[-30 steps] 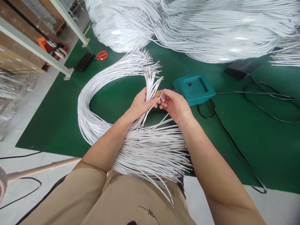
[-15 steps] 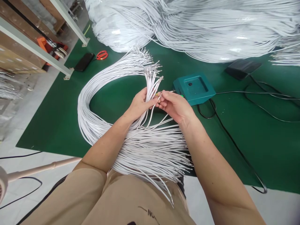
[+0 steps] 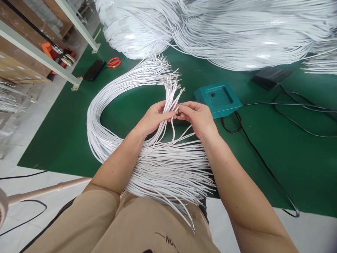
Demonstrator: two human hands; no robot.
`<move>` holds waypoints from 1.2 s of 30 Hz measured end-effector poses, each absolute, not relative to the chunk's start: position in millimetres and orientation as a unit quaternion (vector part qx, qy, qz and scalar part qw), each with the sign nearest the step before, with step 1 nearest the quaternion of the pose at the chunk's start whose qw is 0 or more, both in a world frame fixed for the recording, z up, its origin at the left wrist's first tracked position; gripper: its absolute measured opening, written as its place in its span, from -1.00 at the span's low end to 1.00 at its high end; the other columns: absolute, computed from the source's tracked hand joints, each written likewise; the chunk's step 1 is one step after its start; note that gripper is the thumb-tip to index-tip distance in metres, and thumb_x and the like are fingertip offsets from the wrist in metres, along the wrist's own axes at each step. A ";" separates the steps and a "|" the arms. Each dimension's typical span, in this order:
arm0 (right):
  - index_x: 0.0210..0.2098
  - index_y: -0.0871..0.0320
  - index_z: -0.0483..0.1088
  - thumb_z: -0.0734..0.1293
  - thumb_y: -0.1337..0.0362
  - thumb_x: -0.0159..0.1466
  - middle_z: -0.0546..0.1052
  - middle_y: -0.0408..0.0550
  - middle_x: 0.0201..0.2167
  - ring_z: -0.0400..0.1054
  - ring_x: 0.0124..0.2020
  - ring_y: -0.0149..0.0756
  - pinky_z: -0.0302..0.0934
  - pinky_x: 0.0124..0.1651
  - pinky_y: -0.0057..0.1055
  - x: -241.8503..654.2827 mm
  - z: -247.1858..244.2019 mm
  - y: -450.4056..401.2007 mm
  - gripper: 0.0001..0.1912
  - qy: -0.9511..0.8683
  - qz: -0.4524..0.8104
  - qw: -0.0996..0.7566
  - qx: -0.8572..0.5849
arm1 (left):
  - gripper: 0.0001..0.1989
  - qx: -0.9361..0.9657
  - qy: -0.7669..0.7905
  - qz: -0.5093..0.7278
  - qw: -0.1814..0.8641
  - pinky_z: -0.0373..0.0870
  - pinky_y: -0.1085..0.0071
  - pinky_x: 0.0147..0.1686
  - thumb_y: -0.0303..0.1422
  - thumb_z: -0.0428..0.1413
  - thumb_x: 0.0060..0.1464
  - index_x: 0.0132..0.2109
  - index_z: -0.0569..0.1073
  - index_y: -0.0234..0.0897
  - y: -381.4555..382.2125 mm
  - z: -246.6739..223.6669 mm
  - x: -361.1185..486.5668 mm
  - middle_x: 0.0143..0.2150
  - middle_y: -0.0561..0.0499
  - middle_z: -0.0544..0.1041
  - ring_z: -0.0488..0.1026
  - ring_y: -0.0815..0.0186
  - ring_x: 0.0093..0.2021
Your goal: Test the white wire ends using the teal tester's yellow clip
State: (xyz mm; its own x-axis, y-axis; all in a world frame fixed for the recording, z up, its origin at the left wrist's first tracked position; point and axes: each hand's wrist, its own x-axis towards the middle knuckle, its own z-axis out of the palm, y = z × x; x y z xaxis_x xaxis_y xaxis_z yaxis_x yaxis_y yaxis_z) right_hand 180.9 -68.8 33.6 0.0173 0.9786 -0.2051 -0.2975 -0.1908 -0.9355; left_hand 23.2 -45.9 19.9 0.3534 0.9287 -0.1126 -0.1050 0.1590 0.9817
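My left hand (image 3: pixel 158 117) is closed around a small bunch of white cables (image 3: pixel 170 93), whose metal-tipped ends stick up above the thumb. Close against it, my right hand (image 3: pixel 196 116) pinches the tip of a single white cable at the bunch's right side. A bit of yellow shows between the fingers; what it is I cannot make out. Below and left, a large bundle of white cables (image 3: pixel 96 123) curves in a U over the table, and its near ends (image 3: pixel 179 168) fan out under my forearms. Just right of my right hand stands a teal box-shaped device (image 3: pixel 218 100).
Big heaps of white cable (image 3: pixel 237 35) cover the back of the green table (image 3: pixel 297 168). Red-handled scissors (image 3: pixel 114 62) and a black phone-like object (image 3: pixel 94 69) lie at left by a metal post (image 3: pixel 76 82). A black pedal-like block (image 3: pixel 272 76) and black cords lie right.
My right hand has shifted slightly left, away from the teal device, bringing the single cable's tip to the bunch. My left hand keeps its hold, almost in the same place.
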 end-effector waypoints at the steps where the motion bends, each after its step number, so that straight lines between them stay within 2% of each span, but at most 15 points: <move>1: -0.47 0.20 0.51 0.45 0.31 0.03 0.53 -0.13 -0.51 0.35 -0.53 -0.49 0.38 -0.31 -0.48 180.5 33.9 -68.9 -0.91 -0.368 0.587 0.525 -0.494 | -0.62 0.506 0.404 0.395 0.652 0.35 0.56 -0.42 -0.36 0.34 -0.16 -0.14 0.50 -0.34 -45.6 20.5 22.4 -0.31 0.02 0.54 0.47 0.45 -0.37; 6: -0.47 0.18 0.49 0.41 0.23 0.09 0.53 -0.13 -0.49 0.38 -0.50 -0.43 0.34 -0.34 -0.45 179.6 32.1 -69.0 -0.87 -0.436 0.509 0.513 -0.537 | -0.60 0.502 0.413 0.417 0.635 0.32 0.55 -0.44 -0.34 0.37 -0.22 -0.18 0.49 -0.34 -42.6 16.5 20.9 -0.33 0.03 0.55 0.46 0.44 -0.38; 9: -0.44 0.16 0.49 0.38 0.18 0.14 0.53 -0.12 -0.45 0.39 -0.44 -0.37 0.30 -0.28 -0.40 179.0 27.7 -68.8 -0.84 -0.502 0.444 0.507 -0.542 | -0.61 0.506 0.416 0.428 0.622 0.30 0.56 -0.46 -0.32 0.39 -0.25 -0.23 0.49 -0.35 -42.0 15.2 21.6 -0.37 0.05 0.52 0.44 0.47 -0.41; 13: -0.43 0.13 0.46 0.33 0.26 0.20 0.49 -0.12 -0.42 0.34 -0.38 -0.35 0.24 -0.23 -0.37 178.9 21.7 -69.3 -0.89 -0.600 0.302 0.491 -0.555 | -0.55 0.493 0.411 0.421 0.641 0.28 0.58 -0.47 -0.34 0.37 -0.21 -0.11 0.51 -0.32 -43.5 18.3 22.5 -0.36 0.06 0.51 0.42 0.49 -0.41; 16: -0.42 0.13 0.42 0.22 0.30 0.29 0.46 -0.07 -0.39 0.31 -0.36 -0.32 0.20 -0.23 -0.37 180.2 19.3 -70.0 -0.81 -0.679 0.189 0.454 -0.546 | -0.56 0.474 0.398 0.402 0.675 0.27 0.59 -0.48 -0.37 0.34 -0.14 -0.04 0.52 -0.28 -44.3 20.8 21.4 -0.33 0.06 0.50 0.41 0.52 -0.41; 22: -0.35 0.15 0.40 0.04 0.31 0.40 0.43 0.06 -0.33 0.26 -0.25 -0.20 0.14 -0.17 -0.31 183.0 13.9 -68.3 -0.64 -0.811 -0.018 0.318 -0.491 | -0.64 0.449 0.373 0.364 0.726 0.29 0.59 -0.48 -0.46 0.28 -0.08 -0.07 0.54 -0.28 -41.2 23.7 15.1 -0.38 0.08 0.45 0.38 0.53 -0.44; 25: -0.32 0.15 0.41 0.02 0.31 0.40 0.45 0.06 -0.34 0.25 -0.27 -0.18 0.12 -0.19 -0.29 183.2 13.1 -67.1 -0.64 -0.821 -0.045 0.267 -0.503 | -0.64 0.441 0.389 0.356 0.727 0.28 0.58 -0.49 -0.51 0.25 -0.09 -0.06 0.53 -0.30 -38.8 24.3 13.7 -0.39 0.07 0.45 0.39 0.53 -0.45; 30: -0.06 0.22 0.39 0.09 0.36 0.35 0.51 0.13 -0.18 0.27 -0.12 -0.05 0.09 -0.10 -0.20 186.7 19.5 -56.7 -0.70 -0.805 -0.049 0.230 -0.544 | -0.58 0.465 0.437 0.391 0.663 0.31 0.57 -0.48 -0.52 0.26 -0.11 -0.03 0.49 -0.36 -33.7 17.1 12.5 -0.41 0.07 0.47 0.46 0.48 -0.44; 33: -0.16 0.25 0.43 0.14 0.42 0.30 0.53 0.16 -0.29 0.30 -0.17 -0.04 0.07 -0.03 -0.14 190.7 23.2 -43.0 -0.75 -0.824 -0.032 0.170 -0.539 | -0.55 0.505 0.468 0.394 0.608 0.35 0.55 -0.46 -0.52 0.27 -0.14 -0.02 0.47 -0.37 -30.8 11.4 11.0 -0.39 0.06 0.49 0.52 0.42 -0.40; 36: -0.26 0.25 0.45 0.19 0.45 0.26 0.52 0.14 -0.40 0.30 -0.26 -0.07 0.08 -0.07 -0.14 193.1 24.3 -29.5 -0.80 -0.841 -0.014 0.121 -0.528 | -0.55 0.524 0.493 0.385 0.578 0.39 0.53 -0.45 -0.50 0.27 -0.14 -0.02 0.46 -0.36 -29.0 8.4 9.6 -0.36 0.05 0.52 0.54 0.38 -0.38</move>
State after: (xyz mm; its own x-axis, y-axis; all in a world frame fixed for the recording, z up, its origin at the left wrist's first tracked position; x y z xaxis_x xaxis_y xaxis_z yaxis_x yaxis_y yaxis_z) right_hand 193.1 -29.5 24.3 -0.4134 0.8840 0.2182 0.8906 0.4424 -0.1050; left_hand 9.6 -29.0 8.4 0.2174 0.9617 -0.1672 0.0707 0.1554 0.9853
